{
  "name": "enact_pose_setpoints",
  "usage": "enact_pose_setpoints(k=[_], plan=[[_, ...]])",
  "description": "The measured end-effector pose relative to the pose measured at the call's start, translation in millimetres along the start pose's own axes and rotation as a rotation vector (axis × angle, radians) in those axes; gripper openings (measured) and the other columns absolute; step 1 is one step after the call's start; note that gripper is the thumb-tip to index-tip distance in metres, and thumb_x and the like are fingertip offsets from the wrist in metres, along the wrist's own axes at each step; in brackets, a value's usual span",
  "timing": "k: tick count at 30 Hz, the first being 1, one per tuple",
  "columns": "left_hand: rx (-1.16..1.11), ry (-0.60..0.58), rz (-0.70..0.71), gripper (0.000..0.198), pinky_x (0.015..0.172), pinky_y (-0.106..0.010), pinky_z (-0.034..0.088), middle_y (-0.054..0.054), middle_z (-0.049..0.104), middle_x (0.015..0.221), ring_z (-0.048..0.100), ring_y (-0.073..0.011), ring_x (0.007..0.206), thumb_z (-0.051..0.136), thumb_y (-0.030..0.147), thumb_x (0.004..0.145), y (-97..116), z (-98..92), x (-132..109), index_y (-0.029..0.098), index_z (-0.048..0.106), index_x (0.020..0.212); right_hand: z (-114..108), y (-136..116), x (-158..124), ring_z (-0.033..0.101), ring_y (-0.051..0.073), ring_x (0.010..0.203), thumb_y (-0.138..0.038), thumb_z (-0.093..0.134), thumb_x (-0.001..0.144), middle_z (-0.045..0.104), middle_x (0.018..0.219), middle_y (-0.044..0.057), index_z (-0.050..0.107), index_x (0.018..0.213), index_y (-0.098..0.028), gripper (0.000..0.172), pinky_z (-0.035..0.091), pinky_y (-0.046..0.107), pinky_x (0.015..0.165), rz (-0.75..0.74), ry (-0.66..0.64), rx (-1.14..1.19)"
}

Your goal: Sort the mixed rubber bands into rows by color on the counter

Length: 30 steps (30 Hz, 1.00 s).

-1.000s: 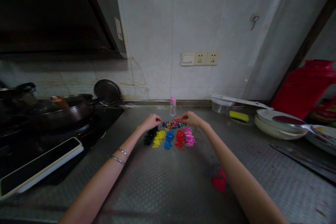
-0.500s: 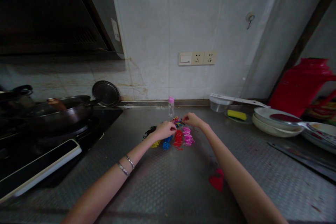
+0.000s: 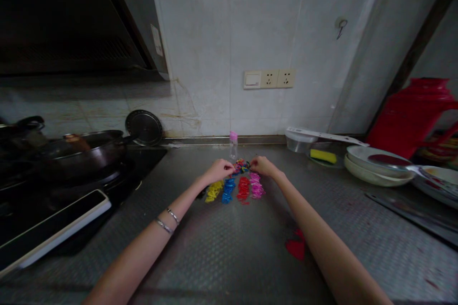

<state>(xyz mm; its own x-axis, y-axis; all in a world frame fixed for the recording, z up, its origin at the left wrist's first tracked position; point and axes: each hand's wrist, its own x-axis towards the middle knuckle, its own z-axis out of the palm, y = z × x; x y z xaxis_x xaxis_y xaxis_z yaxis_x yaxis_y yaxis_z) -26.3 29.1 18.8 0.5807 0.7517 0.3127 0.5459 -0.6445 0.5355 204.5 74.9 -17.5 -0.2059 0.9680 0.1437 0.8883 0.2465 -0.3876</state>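
Observation:
Small loops that look like rubber bands lie sorted by colour on the metal counter: a yellow pile (image 3: 213, 192), a blue pile (image 3: 228, 190), a red pile (image 3: 243, 189) and a pink pile (image 3: 256, 186). Behind them is a mixed-colour pile (image 3: 241, 166). My left hand (image 3: 219, 170) is pinched at that pile's left edge, above the yellow and blue piles; a red bit shows by its fingertips. A black pile (image 3: 202, 194) is partly hidden by my left wrist. At the mixed pile's right edge, my right hand (image 3: 264, 167) is closed in a pinch. Whatever either pinch holds is too small to name.
A small clear bottle with a pink cap (image 3: 233, 145) stands behind the piles. To the left are a stove and a pan (image 3: 86, 148). Stacked bowls (image 3: 375, 171), a yellow sponge (image 3: 323, 156) and a knife (image 3: 411, 217) lie right. A red heart-shaped piece (image 3: 295, 249) is near my right forearm.
My left hand has moved left and slightly back from beside the red pile to the mixed pile's left edge, uncovering the yellow and blue piles. My right hand has barely shifted.

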Motion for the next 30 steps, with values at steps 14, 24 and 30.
enact_pose_setpoints(k=[14,24,30], plan=[[-0.216,0.346,-0.443,0.028,0.049,-0.02,0.034,-0.003,0.061,0.058,0.047,-0.0096,0.05,0.053,0.028,0.069,-93,-33.7,-17,0.008,0.069,0.079,-9,-23,-5,0.054,0.011,0.063,-0.014,0.049,0.069,0.064,0.071,0.004,0.066,0.093,-0.015,0.03,0.035,0.016,0.056,-0.107,0.093,0.043],[-0.331,0.427,-0.538,0.033,0.041,-0.019,0.025,0.003,0.051,0.049,0.035,-0.0062,0.04,0.052,0.036,0.067,-110,-28.4,-22,0.011,0.068,0.082,17,-122,15,0.057,0.01,0.066,-0.01,0.048,0.072,0.066,0.076,0.004,0.064,0.098,-0.016,0.031,0.039,0.016,0.058,-0.369,-0.03,0.073],[-0.31,0.428,-0.465,0.029,0.046,-0.019,0.029,0.001,0.052,0.051,0.042,-0.0085,0.048,0.053,0.033,0.064,-112,-25.9,-22,0.009,0.068,0.072,31,-149,18,0.059,0.012,0.073,-0.008,0.048,0.071,0.067,0.083,0.003,0.062,0.104,-0.021,0.038,0.04,0.016,0.064,-0.44,-0.064,0.016]])
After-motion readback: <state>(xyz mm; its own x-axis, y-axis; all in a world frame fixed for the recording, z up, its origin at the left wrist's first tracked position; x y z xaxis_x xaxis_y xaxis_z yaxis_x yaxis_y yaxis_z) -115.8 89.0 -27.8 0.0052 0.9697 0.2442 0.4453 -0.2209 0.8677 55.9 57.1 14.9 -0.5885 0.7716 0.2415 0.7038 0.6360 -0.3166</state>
